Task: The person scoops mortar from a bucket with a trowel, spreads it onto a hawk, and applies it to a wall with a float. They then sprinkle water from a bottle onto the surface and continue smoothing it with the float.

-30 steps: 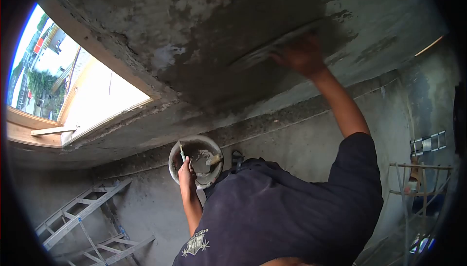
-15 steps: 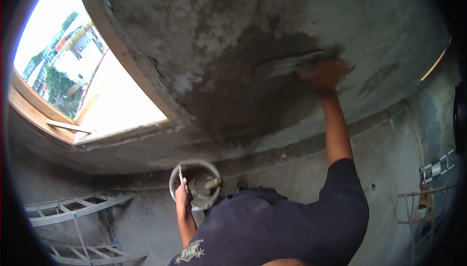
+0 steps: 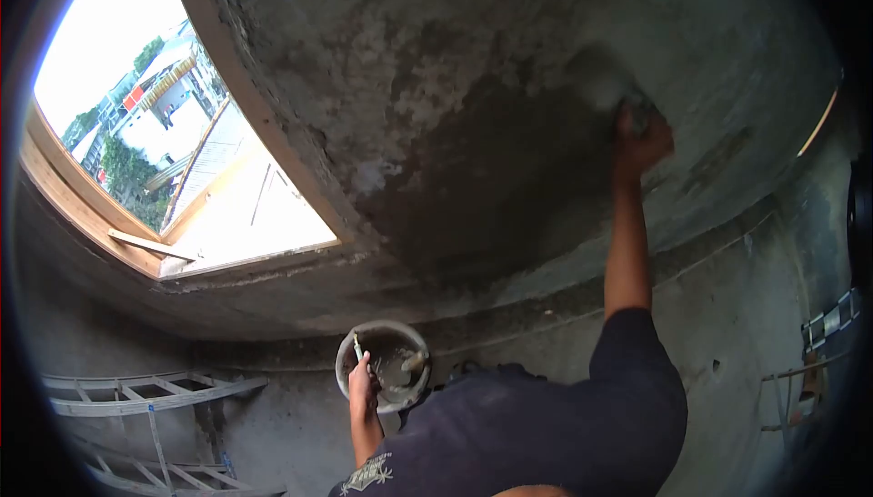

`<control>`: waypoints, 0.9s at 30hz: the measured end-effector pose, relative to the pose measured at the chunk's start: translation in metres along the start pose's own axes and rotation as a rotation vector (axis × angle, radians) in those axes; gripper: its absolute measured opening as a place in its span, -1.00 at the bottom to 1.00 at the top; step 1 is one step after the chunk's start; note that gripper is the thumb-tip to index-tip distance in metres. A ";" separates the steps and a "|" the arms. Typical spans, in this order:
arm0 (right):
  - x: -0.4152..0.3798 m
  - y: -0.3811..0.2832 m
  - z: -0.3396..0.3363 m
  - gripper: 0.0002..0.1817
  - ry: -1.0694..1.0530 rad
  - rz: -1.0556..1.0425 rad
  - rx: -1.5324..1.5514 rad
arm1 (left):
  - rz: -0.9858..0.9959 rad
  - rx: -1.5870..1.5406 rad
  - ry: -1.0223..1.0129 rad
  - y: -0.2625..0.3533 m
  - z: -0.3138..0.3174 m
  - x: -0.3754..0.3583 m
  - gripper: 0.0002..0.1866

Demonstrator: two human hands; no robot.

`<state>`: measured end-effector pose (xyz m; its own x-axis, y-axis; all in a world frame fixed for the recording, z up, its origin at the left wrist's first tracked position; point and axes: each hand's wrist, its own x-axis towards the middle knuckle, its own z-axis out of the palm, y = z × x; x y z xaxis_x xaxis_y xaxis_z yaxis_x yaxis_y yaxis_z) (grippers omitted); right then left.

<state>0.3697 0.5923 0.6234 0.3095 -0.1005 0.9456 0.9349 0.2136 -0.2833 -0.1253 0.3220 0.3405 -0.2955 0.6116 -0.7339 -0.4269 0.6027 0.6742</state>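
1. Our right hand (image 3: 642, 140) is raised overhead and clenched around the handle of a trowel (image 3: 605, 88), whose blade is blurred and lies flat against the ceiling (image 3: 509, 33).
2. The trowel sits at the right edge of a dark patch of wet plaster (image 3: 491, 160) that spreads across the ceiling; paler, rough plaster lies around it toward the window side.
3. Our left hand (image 3: 363, 386) is held low and grips the near rim of a round bucket (image 3: 382, 365), fingers curled over its edge.
4. The bucket holds grey mortar, and a small tool with a pale handle (image 3: 414, 362) rests inside it at the right side; a thin light stick (image 3: 358, 345) stands just above our left hand at the rim.
5. A window opening (image 3: 164, 151) with a wooden frame fills the upper left, with buildings and greenery outside.
6. A metal ladder (image 3: 145, 392) lies along the lower left, well apart from the bucket.
7. Our dark shirt (image 3: 546, 433) fills the bottom middle of the view.
8. A metal frame (image 3: 809, 379) shows at the right edge, too dim to tell more.
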 end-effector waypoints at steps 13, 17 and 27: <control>0.004 -0.014 -0.005 -0.61 -0.101 -0.110 0.021 | 0.002 0.143 -0.031 -0.018 0.016 0.020 -0.58; -0.038 -0.079 -0.013 -0.61 -0.462 -0.466 -0.035 | 0.008 0.172 -0.049 -0.011 0.023 0.014 -0.57; -0.009 -0.046 0.020 -0.59 0.056 0.068 -0.029 | 0.013 0.096 -0.043 -0.020 0.020 0.013 -0.58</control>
<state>0.3203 0.6026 0.6316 0.3811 -0.1414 0.9137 0.9158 0.1937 -0.3520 -0.1033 0.3279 0.3195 -0.2628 0.6401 -0.7219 -0.3390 0.6393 0.6902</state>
